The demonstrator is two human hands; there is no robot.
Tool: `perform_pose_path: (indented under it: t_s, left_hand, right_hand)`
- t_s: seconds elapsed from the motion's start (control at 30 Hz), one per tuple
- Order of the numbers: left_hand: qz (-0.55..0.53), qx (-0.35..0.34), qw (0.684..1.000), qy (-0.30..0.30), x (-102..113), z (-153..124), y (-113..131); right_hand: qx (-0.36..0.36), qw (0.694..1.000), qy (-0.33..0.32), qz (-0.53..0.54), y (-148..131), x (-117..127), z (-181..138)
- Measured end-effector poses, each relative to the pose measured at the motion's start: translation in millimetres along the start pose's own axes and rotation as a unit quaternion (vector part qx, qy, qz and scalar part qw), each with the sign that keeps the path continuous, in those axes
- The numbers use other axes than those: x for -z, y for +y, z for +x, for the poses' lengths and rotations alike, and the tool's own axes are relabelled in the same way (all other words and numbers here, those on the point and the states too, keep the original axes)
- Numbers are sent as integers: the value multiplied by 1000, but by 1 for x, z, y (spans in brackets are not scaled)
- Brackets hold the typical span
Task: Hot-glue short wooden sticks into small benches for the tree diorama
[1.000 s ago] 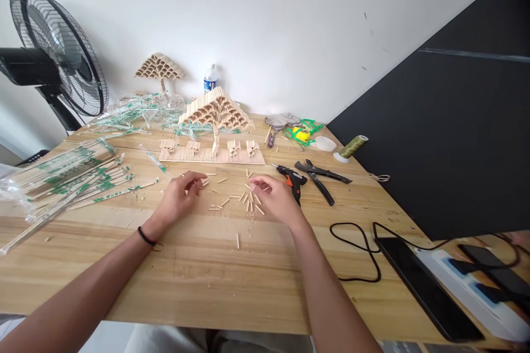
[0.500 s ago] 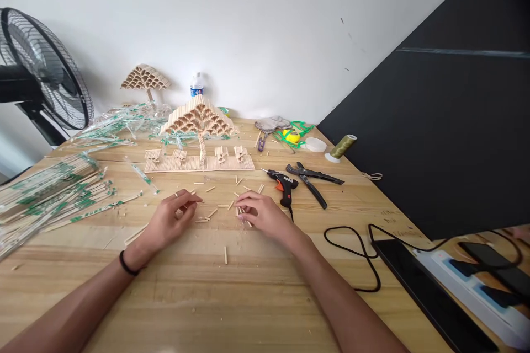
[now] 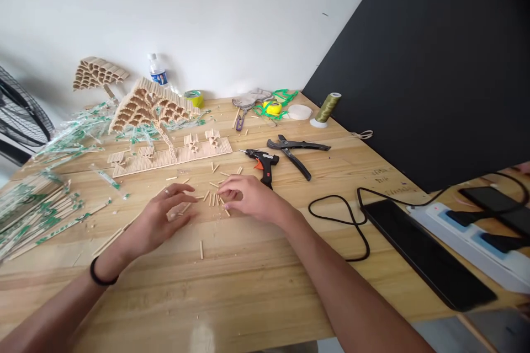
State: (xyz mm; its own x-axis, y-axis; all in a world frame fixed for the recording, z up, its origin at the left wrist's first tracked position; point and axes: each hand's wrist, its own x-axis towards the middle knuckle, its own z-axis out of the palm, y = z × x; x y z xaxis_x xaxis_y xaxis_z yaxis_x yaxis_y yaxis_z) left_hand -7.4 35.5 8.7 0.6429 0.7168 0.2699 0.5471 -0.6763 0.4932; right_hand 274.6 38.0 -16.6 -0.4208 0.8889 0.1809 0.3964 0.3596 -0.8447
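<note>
Several short wooden sticks (image 3: 213,199) lie loosely on the table between my hands, a few side by side. My right hand (image 3: 252,198) is at their right end, thumb and fingers curled around a short stick (image 3: 226,211) that pokes out by the thumb. To the left, my left hand (image 3: 159,218) hovers near more sticks with its fingers apart, holding nothing. Behind the sticks stands a wooden stick model (image 3: 155,107), a tree-shaped canopy on a trunk. It rises from a slatted base (image 3: 182,158) carrying small table-like pieces. A single stick (image 3: 201,250) lies closer to me.
At right are a glue gun (image 3: 263,162), black pliers (image 3: 296,154), a thread spool (image 3: 327,107), a black cord (image 3: 339,198) and a power strip (image 3: 472,237). Wrapped chopsticks (image 3: 33,204) pile at left. A second tree model (image 3: 97,73) and a bottle (image 3: 157,70) stand behind.
My view has turned to the right and tilted. The left hand has spread its fingers and drawn back from the sticks. My right hand stays at the sticks, several of which now lie in a row.
</note>
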Motion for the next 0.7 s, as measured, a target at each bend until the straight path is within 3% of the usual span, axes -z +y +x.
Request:
perform_pose_path:
  t_s: [0.1,0.23,0.5,0.7]
  left_hand:
    - [-10,4,999,-34,-9,25,3]
    - [-24,26,997,-63,-19,46,9]
    - [-36,80,994,-72,-25,48,18]
    - [-30,39,996,-70,-18,46,11]
  right_hand:
    - [-4,1000,-25,4,1,0,0]
    - [4,1000,-10,-8,2,-4,1]
    - [6,999,21,-27,2,-9,2]
    - [-17,999,-40,0,2,-3,0]
